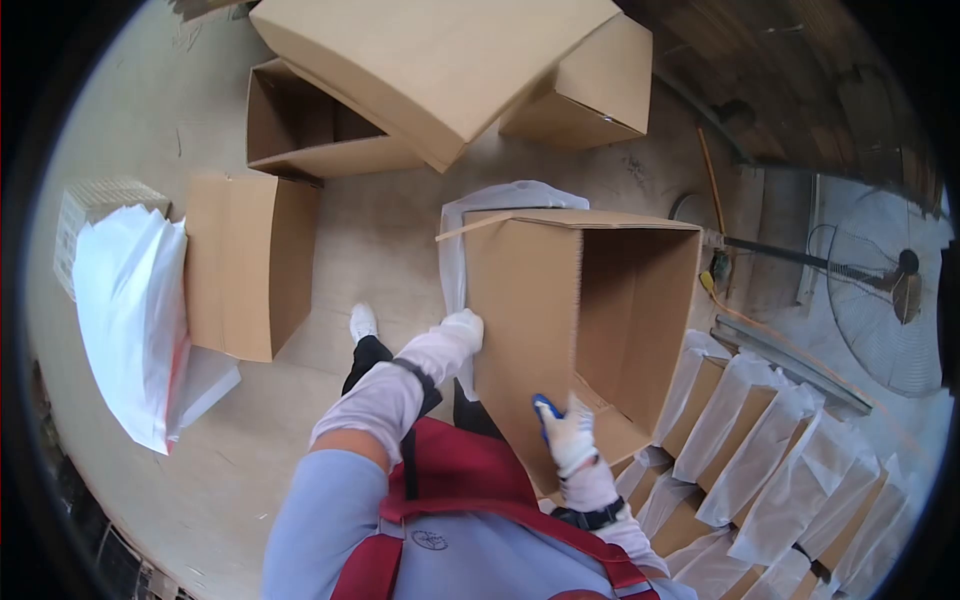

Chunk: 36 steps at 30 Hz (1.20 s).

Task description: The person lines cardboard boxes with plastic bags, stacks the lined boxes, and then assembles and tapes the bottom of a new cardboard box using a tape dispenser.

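Above the pale concrete floor [350,250], both white-gloved hands hold an open brown cardboard box [525,310] tipped on its side — left hand [458,332] clasping its outer wall, right hand [568,432] with fingers curled over the lower rim — beside a row of white-lined cardboard boxes [760,470].

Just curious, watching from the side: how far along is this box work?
Done: lined boxes stand in rows at right. In hand: the left hand and right hand hold an open carton. Left: unlined cartons and white liners on the floor.
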### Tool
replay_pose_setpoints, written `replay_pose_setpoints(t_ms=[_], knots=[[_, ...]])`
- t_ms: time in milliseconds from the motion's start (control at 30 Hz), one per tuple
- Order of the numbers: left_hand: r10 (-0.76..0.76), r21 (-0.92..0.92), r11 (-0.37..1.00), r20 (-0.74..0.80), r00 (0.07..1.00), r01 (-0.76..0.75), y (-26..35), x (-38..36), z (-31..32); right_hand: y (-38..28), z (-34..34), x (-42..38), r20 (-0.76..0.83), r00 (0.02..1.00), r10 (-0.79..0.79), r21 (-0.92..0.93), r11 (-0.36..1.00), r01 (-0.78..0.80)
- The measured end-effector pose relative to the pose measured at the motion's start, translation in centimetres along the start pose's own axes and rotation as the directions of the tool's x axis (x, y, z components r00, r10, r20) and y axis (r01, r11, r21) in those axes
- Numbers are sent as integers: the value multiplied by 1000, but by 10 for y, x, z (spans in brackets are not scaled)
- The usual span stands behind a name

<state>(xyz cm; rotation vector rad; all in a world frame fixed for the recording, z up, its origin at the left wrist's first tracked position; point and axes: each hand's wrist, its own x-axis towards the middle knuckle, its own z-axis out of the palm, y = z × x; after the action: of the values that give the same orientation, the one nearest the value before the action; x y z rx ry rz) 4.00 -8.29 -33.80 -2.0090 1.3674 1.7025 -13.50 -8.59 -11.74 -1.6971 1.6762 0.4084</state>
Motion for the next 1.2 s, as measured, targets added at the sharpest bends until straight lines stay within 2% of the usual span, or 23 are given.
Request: replay_pose_setpoints(t_ms=[33, 100, 133, 167, 200, 233, 300, 333, 400, 467, 500, 533, 633, 700, 767, 867, 900, 967, 1000, 1033, 1067, 1167, 1200], knots=[[68, 59, 996, -10, 998, -67, 0, -10, 12, 2, 14, -1, -2, 998, -56, -14, 998, 56], [18, -228, 972, -197, 980, -63, 10, -74, -14, -10, 34, 0, -106, 982, -159, -182, 973, 138], [-28, -398, 912, -307, 951, -101, 10, -98, -19, -29, 31, -1, 8, 986, -168, -96, 981, 168], [-109, -810, 561, -276, 955, -171, 13, -119, -22, -45, 25, -1, 116, 975, -190, -10, 981, 193], [-157, -978, 44, -210, 965, -205, 20, -139, -30, -44, 29, 1, 236, 944, -232, 38, 972, 230], [-162, -939, 41, -342, 926, -340, 28, -159, -41, -34, 20, -1, 224, 945, -239, 70, 971, 230], [-131, -869, 262, -463, 877, -420, 50, -182, -56, -16, -26, -8, -141, 802, -581, -1, 810, 587], [-129, -860, 287, -471, 873, -422, 64, -189, -59, -3, -61, -8, -295, 826, -480, -35, 869, 493], [-161, -447, 861, -692, 704, -243, 94, -196, -56, 42, -107, 10, -497, 805, -323, -120, 945, 305], [-318, -548, 835, -557, 767, -51, 122, -197, -65, 88, -109, 49, -554, 782, -285, -173, 959, 226], [-467, -625, 768, -400, 789, 137, 133, -194, -69, 107, -101, 72, -379, 912, -155, 51, 981, 188], [-456, -639, 766, -456, 764, 75, 124, -178, -61, 118, -95, 89, -152, 986, -61, 256, 962, 99], [-421, -660, 751, -460, 782, 17, 94, -139, -54, 121, -81, 108, -218, 968, -121, 217, 961, 169], [-288, -551, 806, -684, 670, -217, 48, -109, -21, 116, -71, 97, -231, 970, -70, 203, 972, 118], [-448, -606, 788, -439, 779, 112, 76, -159, -46, 114, -51, 88, -268, 957, -109, 191, 968, 164], [-372, -682, 724, -513, 773, -105, 66, -152, -36, 134, -21, 114, -280, 960, -26, 96, 994, 55], [-310, -669, 711, -577, 755, -219, 64, -151, -33, 142, -23, 120, -240, 970, 31, 232, 972, 26], [-61, -724, 587, -487, 871, -364, 45, -162, -37, 147, -44, 122, -292, 956, 8, 221, 973, 59], [-11, -643, 689, -470, 883, -334, 31, -174, -46, 183, -35, 148, -319, 936, -151, 425, 860, 283], [26, -557, 777, -436, 899, -293, 10, -194, -49, 199, -33, 156, -432, 845, -314, 323, 821, 470], [77, -364, 866, -581, 810, -343, -21, -216, -53, 224, -33, 165, -348, 889, -297, 406, 807, 428], [64, 113, 993, -793, 606, 44, -164, -278, -89, 217, -51, 91, -417, 864, -281, 189, 903, 385], [46, 201, 963, -779, 626, 179, -226, -294, -109, 233, -45, 78, -454, 862, -224, 334, 855, 398]])
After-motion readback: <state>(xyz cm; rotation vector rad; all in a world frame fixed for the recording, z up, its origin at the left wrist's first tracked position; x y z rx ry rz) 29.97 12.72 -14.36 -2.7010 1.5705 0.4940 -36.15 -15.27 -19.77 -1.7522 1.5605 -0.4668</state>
